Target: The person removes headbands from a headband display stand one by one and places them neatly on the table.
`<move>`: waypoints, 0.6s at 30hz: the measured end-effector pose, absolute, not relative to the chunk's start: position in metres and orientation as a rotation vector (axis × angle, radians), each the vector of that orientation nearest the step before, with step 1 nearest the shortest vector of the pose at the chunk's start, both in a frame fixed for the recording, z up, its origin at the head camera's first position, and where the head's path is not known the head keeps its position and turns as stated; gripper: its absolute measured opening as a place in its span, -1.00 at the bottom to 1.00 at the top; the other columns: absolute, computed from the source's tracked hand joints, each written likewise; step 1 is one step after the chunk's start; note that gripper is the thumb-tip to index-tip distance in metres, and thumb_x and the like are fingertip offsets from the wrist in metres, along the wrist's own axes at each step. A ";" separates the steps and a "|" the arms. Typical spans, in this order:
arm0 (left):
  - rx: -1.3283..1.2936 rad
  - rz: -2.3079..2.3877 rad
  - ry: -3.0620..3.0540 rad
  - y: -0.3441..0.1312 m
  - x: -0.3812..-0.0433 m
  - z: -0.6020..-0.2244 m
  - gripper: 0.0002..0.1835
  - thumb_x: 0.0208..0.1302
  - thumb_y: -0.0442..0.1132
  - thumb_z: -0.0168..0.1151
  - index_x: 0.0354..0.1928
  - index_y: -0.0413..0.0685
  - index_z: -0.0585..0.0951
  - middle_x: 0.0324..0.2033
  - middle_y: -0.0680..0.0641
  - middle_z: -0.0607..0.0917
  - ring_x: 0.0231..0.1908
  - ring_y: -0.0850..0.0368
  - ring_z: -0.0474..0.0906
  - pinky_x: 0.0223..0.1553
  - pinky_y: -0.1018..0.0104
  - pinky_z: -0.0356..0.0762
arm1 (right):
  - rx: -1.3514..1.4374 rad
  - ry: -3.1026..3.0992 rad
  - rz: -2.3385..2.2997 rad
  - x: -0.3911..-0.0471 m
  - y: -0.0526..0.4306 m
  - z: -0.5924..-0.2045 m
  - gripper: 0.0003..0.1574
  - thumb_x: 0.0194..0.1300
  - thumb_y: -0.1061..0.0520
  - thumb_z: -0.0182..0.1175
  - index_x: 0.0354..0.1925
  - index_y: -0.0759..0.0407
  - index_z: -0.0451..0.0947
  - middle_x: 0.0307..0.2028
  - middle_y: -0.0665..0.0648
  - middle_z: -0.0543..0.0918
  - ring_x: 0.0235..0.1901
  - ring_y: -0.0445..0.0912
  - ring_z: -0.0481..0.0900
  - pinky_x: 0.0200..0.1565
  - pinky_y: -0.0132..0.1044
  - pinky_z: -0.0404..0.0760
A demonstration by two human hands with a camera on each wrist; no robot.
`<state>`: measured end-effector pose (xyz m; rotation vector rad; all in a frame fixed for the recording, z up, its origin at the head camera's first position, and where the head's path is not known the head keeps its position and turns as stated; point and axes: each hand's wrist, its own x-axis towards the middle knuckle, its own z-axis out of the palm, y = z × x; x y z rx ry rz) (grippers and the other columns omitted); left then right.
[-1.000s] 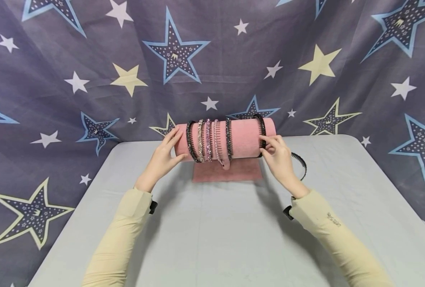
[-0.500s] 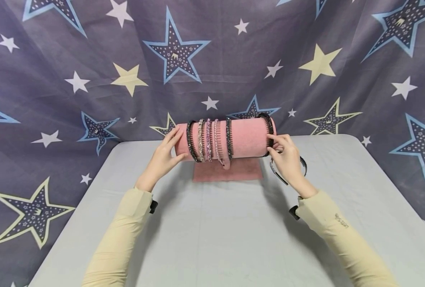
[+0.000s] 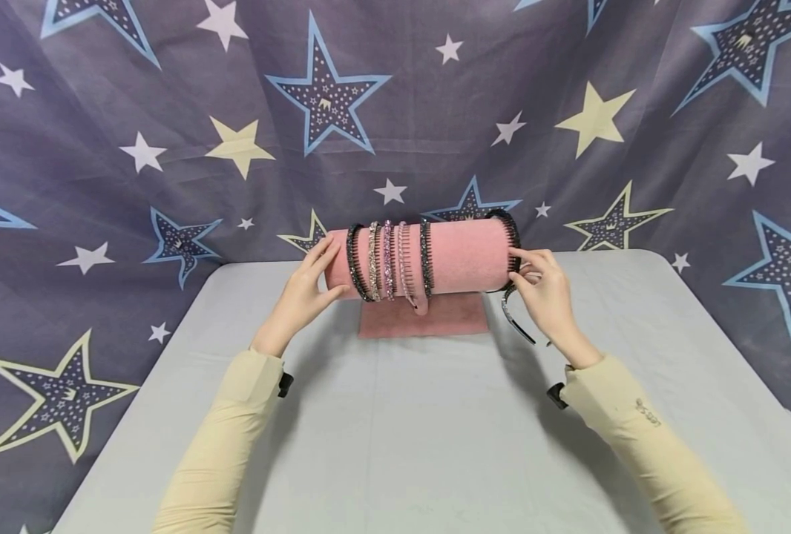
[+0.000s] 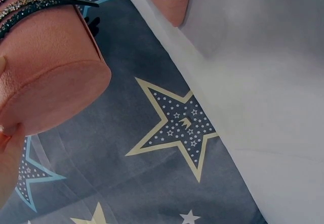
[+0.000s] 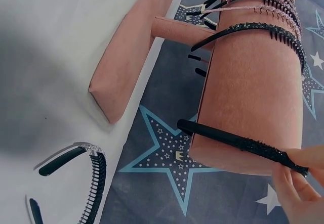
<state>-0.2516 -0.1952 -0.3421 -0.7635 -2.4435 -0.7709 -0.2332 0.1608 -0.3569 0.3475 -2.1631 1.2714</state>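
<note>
A pink cylindrical headband stand [image 3: 469, 252] lies level across its pink base [image 3: 449, 319]. My left hand [image 3: 300, 297] grips its left end, thumb toward the front and fingers higher up. At the right end, my right hand [image 3: 549, 293] pinches a black toothed headband [image 5: 238, 140] between thumb and fingers; it arches over the cylinder close to the end face. Several glittery headbands sit toward the left of the stand: a black one [image 3: 355, 263], a gold one [image 3: 373, 259], a purple-pink one [image 3: 389, 259], a pale pink one [image 3: 405, 259] and another black one [image 3: 427, 256].
On the pale table [image 3: 395, 430], below my right hand, lies a loose black headband [image 5: 62, 162] with silver glitter, partly hidden by that hand in the head view. A dark star-patterned cloth [image 3: 409, 111] hangs close behind the stand.
My right hand has slid the black headband rightward along the cylinder to its right end. My left hand and the other headbands on the stand have stayed put.
</note>
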 end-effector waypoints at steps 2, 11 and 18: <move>-0.763 -0.766 -2.445 -0.195 -0.252 -0.342 -0.24 -0.07 -0.36 0.34 0.24 -0.23 0.26 0.25 -0.22 0.20 0.23 -0.10 0.13 0.21 0.10 0.14 | 0.343 -2.159 1.264 -0.234 0.162 -0.357 -0.55 -0.02 0.49 0.19 -0.08 0.34 0.53 -0.25 0.28 0.48 -0.37 0.01 0.55 -0.25 -0.29 0.58; -0.762 -0.759 -2.445 -0.195 -0.252 -0.343 -0.24 -0.06 -0.36 0.34 0.24 -0.21 0.26 0.25 -0.22 0.20 0.23 -0.10 0.14 0.20 0.08 0.17 | 0.310 -2.168 1.254 -0.237 0.172 -0.361 -0.56 -0.01 0.49 0.16 -0.08 0.35 0.53 -0.26 0.29 0.48 -0.37 0.04 0.55 -0.22 -0.26 0.58; -0.764 -0.760 -2.435 -0.196 -0.252 -0.344 -0.24 -0.07 -0.36 0.35 0.24 -0.23 0.26 0.25 -0.22 0.20 0.23 -0.10 0.13 0.21 0.09 0.15 | 0.260 -2.183 1.247 -0.242 0.180 -0.361 -0.57 0.02 0.47 0.15 -0.07 0.33 0.53 -0.27 0.28 0.47 -0.35 0.04 0.55 -0.20 -0.18 0.58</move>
